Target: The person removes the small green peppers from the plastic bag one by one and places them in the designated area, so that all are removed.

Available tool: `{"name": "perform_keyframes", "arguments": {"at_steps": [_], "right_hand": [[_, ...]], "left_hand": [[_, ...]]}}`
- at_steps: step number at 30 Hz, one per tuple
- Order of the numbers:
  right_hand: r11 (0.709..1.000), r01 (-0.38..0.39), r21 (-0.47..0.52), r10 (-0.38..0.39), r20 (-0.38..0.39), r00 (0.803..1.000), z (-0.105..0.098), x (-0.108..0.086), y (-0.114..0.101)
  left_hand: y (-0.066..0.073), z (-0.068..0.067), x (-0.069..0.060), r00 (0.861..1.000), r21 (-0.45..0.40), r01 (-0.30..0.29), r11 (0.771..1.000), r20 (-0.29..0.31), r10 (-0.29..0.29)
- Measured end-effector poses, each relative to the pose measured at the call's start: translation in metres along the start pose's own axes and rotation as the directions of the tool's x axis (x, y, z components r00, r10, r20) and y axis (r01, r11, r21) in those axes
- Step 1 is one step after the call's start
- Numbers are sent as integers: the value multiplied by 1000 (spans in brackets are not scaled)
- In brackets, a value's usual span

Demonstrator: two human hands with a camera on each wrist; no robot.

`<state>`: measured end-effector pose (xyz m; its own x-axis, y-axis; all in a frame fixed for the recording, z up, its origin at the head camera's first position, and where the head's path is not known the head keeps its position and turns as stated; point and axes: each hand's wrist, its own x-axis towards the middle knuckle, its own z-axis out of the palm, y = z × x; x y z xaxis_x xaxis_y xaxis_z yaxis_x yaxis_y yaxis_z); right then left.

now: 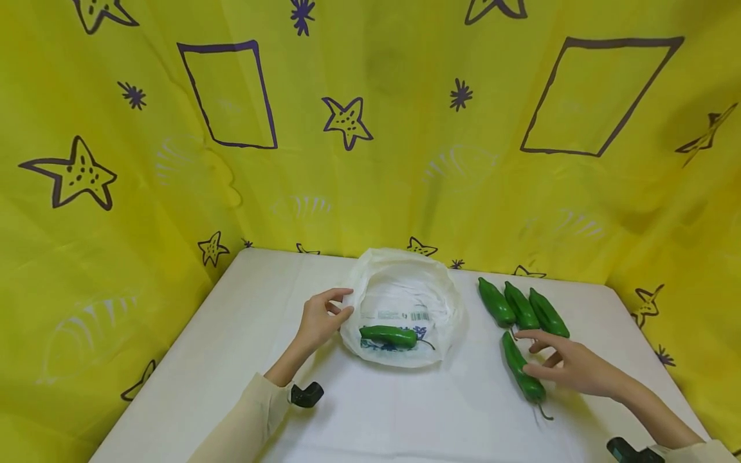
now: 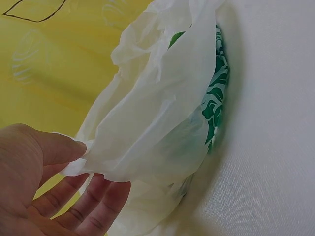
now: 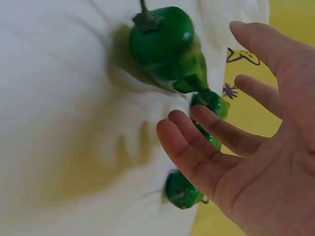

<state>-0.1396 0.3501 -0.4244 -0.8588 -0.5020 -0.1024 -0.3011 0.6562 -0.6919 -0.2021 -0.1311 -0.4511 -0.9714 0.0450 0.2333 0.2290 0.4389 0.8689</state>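
A white plastic bag [image 1: 451, 308] stands with its mouth spread wide on the table, and one green pepper [image 1: 388, 335] lies inside it. My left hand [image 1: 321, 319] pinches the bag's left rim between thumb and fingers; the left wrist view shows the bag's thin side [image 2: 147, 118] up close. My right hand [image 1: 579, 366] hovers beside a single green pepper [image 1: 521, 370] lying nearest me on the right. In the right wrist view its fingers [image 3: 216, 128] are spread and hold nothing, with that pepper [image 3: 165, 42] a little apart from them.
Behind the right hand, three more green peppers [image 1: 523, 307] lie side by side on the white table [image 1: 405, 411]. A yellow curtain [image 1: 405, 180] with drawn stars hangs close along the table's back and sides.
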Motion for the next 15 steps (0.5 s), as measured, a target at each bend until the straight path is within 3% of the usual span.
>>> {"name": "perform_keyframes", "arguments": {"at_steps": [4, 10, 15], "right_hand": [[995, 69, -77, -72, -37, 997, -9, 4, -7], [982, 112, -151, -131, -118, 984, -22, 13, -20], [974, 136, -183, -162, -141, 977, -30, 18, -28]], "left_hand": [[-1, 0, -1, 1000, 5, -1, 1000, -7, 1], [-1, -1, 0, 1000, 9, -1, 1000, -7, 1], [-1, -1, 0, 1000, 8, 12, 1000, -7, -12]]}}
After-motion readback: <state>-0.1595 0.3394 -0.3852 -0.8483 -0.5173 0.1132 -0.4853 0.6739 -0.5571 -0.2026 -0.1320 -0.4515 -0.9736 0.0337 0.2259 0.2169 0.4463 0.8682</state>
